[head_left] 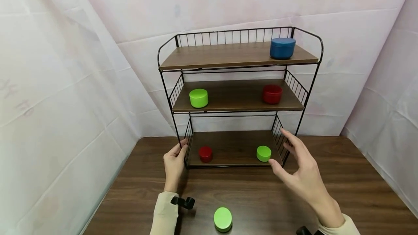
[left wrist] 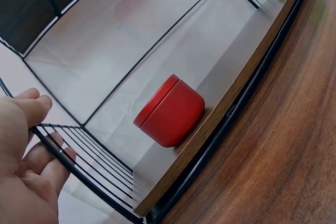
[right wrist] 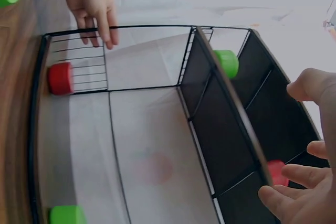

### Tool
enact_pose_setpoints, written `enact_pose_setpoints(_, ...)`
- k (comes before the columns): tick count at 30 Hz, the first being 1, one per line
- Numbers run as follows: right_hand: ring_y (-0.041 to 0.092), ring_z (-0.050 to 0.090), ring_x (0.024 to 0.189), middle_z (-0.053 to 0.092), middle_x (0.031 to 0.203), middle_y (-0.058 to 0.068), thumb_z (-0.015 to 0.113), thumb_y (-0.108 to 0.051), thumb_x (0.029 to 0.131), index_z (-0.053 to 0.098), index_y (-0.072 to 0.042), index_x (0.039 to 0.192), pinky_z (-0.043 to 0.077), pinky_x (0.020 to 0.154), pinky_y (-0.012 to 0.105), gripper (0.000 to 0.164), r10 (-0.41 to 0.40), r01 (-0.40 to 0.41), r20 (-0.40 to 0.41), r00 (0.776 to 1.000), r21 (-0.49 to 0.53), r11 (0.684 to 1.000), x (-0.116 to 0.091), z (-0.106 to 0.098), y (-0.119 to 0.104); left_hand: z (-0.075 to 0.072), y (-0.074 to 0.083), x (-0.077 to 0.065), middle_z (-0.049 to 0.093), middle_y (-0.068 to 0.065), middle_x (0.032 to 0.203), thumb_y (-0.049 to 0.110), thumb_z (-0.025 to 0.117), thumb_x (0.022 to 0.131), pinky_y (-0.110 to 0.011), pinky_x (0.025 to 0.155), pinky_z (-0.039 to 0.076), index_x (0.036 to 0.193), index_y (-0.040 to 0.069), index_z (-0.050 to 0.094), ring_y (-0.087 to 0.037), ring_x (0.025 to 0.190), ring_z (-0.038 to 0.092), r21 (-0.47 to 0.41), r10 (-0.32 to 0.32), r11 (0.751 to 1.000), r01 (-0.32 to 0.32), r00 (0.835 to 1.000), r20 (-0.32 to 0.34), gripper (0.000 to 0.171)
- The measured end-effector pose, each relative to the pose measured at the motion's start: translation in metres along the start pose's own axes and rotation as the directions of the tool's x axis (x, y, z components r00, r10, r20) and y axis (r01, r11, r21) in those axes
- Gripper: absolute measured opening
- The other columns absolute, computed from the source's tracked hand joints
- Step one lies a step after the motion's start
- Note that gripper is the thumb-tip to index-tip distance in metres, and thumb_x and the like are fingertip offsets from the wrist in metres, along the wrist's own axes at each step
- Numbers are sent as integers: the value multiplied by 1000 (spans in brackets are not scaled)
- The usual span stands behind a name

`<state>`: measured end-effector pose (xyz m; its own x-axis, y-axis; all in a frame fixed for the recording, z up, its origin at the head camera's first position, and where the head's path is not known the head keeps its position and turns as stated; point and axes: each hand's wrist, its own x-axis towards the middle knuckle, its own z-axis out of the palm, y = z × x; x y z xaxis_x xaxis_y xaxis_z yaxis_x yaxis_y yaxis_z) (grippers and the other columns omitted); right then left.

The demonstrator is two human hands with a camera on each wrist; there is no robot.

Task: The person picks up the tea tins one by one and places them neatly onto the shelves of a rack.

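Note:
A three-tier shelf rack point(head_left: 225, 54) with a black wire frame and brown boards stands on the table. My left hand point(head_left: 174, 162) grips the frame at the rack's lower left side, with thumb and fingers on either side of the wire rail point(left wrist: 97, 183). Close to that hand, a small red lidded tin point(left wrist: 170, 111) sits on the bottom shelf. My right hand point(head_left: 303, 173) is spread by the rack's lower right side, holding nothing. A small green tin point(head_left: 263, 153) on the bottom shelf is just left of its thumb in the head view.
On the middle shelf are a larger green tin point(head_left: 199, 98) at left and a red tin point(head_left: 272, 94) at right. A blue tin point(head_left: 282, 48) stands at the top right. Another green tin point(head_left: 223, 219) is on the table point(head_left: 130, 191) in front. White cloth point(head_left: 81, 82) hangs around.

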<state>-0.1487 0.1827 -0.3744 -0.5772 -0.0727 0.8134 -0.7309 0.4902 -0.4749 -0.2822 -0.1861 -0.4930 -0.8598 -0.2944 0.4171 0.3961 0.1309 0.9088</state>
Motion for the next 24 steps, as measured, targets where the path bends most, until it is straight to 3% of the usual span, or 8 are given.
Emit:
enact_pose_setpoints(6, 20, 48, 143, 51, 149, 26, 77, -29, 93, 47, 19, 141, 43, 113, 21, 74, -136, 137, -10, 991, 98, 986, -11, 14, 7, 0, 0, 1, 77, -11, 118, 7, 72, 97, -15, 88, 56, 117, 8, 79, -10, 109, 72, -9, -1, 1000, 1, 1000, 8, 21)
enact_pose_setpoints(11, 21, 48, 143, 49, 150, 29, 73, -37, 95, 47, 21, 138, 39, 116, 21, 77, -225, 221, 17, 974, 123, 967, -22, 30, 6, 1, -1, 1, 76, -15, 117, 8, 72, 97, -13, 86, 55, 117, 6, 79, -8, 107, 73, -9, 14, 1000, -14, 1000, 0, 21)
enact_pose_setpoints(15, 25, 41, 148, 43, 155, 29, 72, -40, 96, 45, 17, 143, 33, 120, 22, 80, -212, 201, 98, 972, 108, 974, -31, 39, 3, 3, 1, 0, 76, -17, 116, 7, 72, 96, -12, 85, 55, 116, 4, 78, -12, 108, 73, 0, 17, 1000, -17, 1000, -13, 21)
enact_pose_setpoints(19, 27, 32, 153, 35, 161, 27, 69, -46, 97, 39, 11, 151, 25, 123, 20, 84, -157, 144, 199, 967, 77, 986, -39, 44, 0, 5, 6, -1, 76, -18, 116, 1, 70, 96, -11, 84, 54, 116, 0, 78, -26, 112, 72, 5, 8, 1000, -8, 1000, -23, 21)
enact_pose_setpoints(21, 26, 31, 154, 32, 162, 26, 70, -47, 95, 36, 8, 153, 23, 124, 19, 87, -140, 126, 232, 963, 73, 989, -42, 45, -2, 6, 10, -2, 75, -21, 116, -3, 69, 96, -11, 84, 55, 116, -3, 77, -34, 113, 70, 0, 13, 1000, -13, 1000, -22, 21)
enact_pose_setpoints(24, 27, 29, 154, 30, 164, 25, 76, -44, 92, 33, 8, 155, 21, 124, 19, 93, -133, 116, 267, 954, 79, 990, -46, 50, -4, 6, 15, -2, 74, -23, 115, -5, 68, 96, -12, 83, 55, 116, -6, 75, -37, 112, 70, 4, 26, 1000, -26, 1000, -18, 22)
